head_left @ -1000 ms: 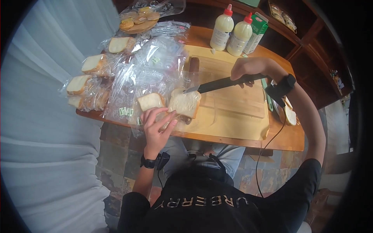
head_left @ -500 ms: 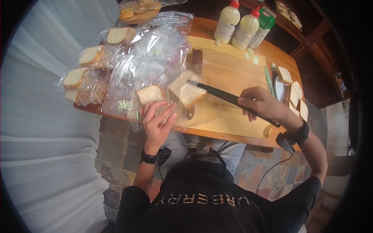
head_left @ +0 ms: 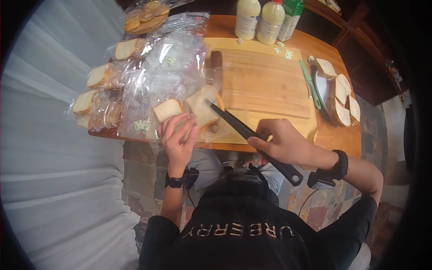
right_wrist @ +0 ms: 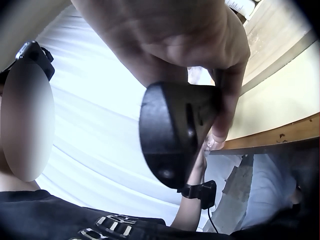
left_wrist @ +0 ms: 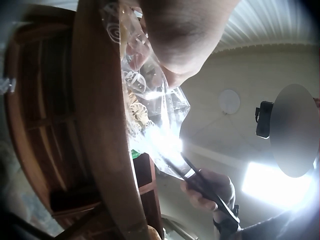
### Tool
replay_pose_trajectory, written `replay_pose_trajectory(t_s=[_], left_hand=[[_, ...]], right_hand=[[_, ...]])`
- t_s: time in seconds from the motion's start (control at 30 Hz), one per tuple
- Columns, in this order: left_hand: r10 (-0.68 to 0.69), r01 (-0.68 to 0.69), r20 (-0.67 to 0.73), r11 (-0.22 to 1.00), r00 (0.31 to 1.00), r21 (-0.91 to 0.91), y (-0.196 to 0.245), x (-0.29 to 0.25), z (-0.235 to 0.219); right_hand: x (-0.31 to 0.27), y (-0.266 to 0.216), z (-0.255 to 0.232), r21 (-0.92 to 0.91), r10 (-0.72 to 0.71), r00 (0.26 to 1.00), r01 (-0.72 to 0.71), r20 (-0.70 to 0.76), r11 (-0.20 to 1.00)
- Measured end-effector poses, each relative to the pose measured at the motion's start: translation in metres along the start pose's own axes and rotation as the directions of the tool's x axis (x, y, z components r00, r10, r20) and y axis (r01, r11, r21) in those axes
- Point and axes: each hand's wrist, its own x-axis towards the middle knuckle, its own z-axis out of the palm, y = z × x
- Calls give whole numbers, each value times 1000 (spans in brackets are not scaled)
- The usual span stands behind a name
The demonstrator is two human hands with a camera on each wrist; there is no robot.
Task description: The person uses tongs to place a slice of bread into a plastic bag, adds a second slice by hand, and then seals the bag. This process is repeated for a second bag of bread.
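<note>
My right hand [head_left: 281, 141] grips long black tongs [head_left: 238, 126], which slant down and left over the table's front edge. Their tips lie on a slice of bread [head_left: 202, 110] that shows hazily through clear plastic film. In the left wrist view the tongs [left_wrist: 205, 187] show two arms running up to a clear plastic bag [left_wrist: 172, 112]. My left hand [head_left: 176, 135] holds the edge of that bag, its fingers partly behind the film. Just behind those fingers is another piece of bread [head_left: 168, 109]. The right wrist view shows the wide end of the tongs [right_wrist: 167, 132] close up.
Bagged bread [head_left: 101, 76] and plastic bags [head_left: 148, 85] fill the left side. A wooden board [head_left: 265, 85] lies mid-table. At right are a green-handled utensil [head_left: 310, 85] and a plate [head_left: 321, 87] of bread slices. Two bottles [head_left: 270, 22] and a carton [head_left: 291, 18] stand behind.
My right hand has swung from the far right of the board toward the front edge, turning the tongs with it. The slice at the tips has turned and moved slightly forward. My left hand stays put.
</note>
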Motion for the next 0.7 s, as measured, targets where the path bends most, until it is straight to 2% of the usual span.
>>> replay_pose_trajectory(t_s=[0.1, 0.2, 0.33, 0.47, 0.6, 0.7], left_hand=[[24, -27, 51, 998, 998, 54, 2, 1, 0], [20, -24, 53, 997, 998, 67, 0, 0, 1], [27, -31, 51, 997, 998, 67, 1, 1, 1], [32, -35, 59, 997, 998, 66, 1, 1, 0], [28, -31, 54, 998, 998, 57, 1, 1, -1], [25, -28, 59, 998, 998, 55, 1, 1, -1]], right_hand=[[-2, 1, 3, 65, 39, 999, -40, 17, 997], [-3, 9, 13, 129, -14, 1000, 15, -13, 992], [-1, 18, 17, 217, -22, 1000, 19, 11, 976], [-8, 14, 10, 139, -38, 999, 39, -6, 990], [-20, 9, -4, 83, 28, 999, -24, -46, 996], [-25, 15, -12, 24, -27, 997, 29, -66, 999]])
